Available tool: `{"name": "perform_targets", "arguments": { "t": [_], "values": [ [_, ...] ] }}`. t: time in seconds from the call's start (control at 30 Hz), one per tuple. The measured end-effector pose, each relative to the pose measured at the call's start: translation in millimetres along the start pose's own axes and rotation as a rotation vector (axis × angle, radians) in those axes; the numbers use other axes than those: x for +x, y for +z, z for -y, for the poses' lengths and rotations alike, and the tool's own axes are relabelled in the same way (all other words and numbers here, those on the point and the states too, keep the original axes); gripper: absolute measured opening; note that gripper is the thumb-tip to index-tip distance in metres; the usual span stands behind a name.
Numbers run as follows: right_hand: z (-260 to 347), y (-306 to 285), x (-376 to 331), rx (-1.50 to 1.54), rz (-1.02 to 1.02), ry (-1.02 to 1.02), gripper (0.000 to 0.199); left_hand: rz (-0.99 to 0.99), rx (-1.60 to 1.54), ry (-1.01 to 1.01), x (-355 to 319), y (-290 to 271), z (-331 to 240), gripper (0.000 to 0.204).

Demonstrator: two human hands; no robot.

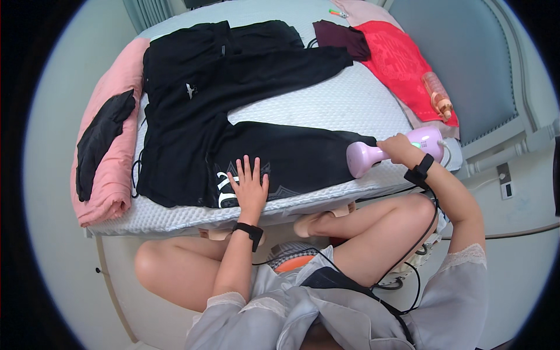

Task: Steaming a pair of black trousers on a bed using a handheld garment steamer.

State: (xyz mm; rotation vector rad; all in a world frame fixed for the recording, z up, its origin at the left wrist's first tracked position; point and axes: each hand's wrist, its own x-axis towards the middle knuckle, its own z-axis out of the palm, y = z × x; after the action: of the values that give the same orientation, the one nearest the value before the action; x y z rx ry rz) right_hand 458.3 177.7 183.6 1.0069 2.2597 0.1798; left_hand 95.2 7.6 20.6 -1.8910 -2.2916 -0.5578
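Note:
Black trousers [297, 153] lie spread across the bed, waist at the left and both legs reaching right. My left hand [251, 188] rests flat on the near leg with fingers spread, beside a white printed mark [224, 185]. In my right hand [398, 149] is a lilac handheld garment steamer [360, 158], gripped by its handle. Its wide head points left and is at the hem of the near leg; whether it touches the cloth I cannot tell. A pale cord [447, 153] hangs from the steamer's rear end.
A rolled pink quilt [119, 81] lines the bed's left side, a black cloth [104, 146] on it. More dark clothing [265, 34] lies at the back. Right of the white mattress [291, 111] are a red cloth [396, 61], a transparent pink bottle [435, 87] and a blue-grey headboard [461, 64].

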Motion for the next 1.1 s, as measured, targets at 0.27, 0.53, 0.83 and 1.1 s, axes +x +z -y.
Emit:
{"name": "perform_targets", "arguments": {
  "t": [0.27,0.53,0.83,1.1],
  "values": [
    [-2.6,4.6,5.7,0.002,-0.025,-0.011,0.031,0.018,-0.006,-0.010,0.4,-0.7,0.0,0.053],
    [-3.3,5.6,5.1,0.011,-0.035,-0.014,0.032,0.028,0.001,-0.009,0.3,-1.5,-0.5,0.053],
    [-5.0,7.7,6.7,0.009,-0.057,-0.020,0.033,0.019,-0.004,-0.006,0.8,-2.2,-1.2,0.053],
    [-4.7,8.1,7.4,0.004,-0.049,-0.017,0.033,0.008,-0.005,-0.004,0.2,-2.4,-0.8,0.052]
  ]
}}
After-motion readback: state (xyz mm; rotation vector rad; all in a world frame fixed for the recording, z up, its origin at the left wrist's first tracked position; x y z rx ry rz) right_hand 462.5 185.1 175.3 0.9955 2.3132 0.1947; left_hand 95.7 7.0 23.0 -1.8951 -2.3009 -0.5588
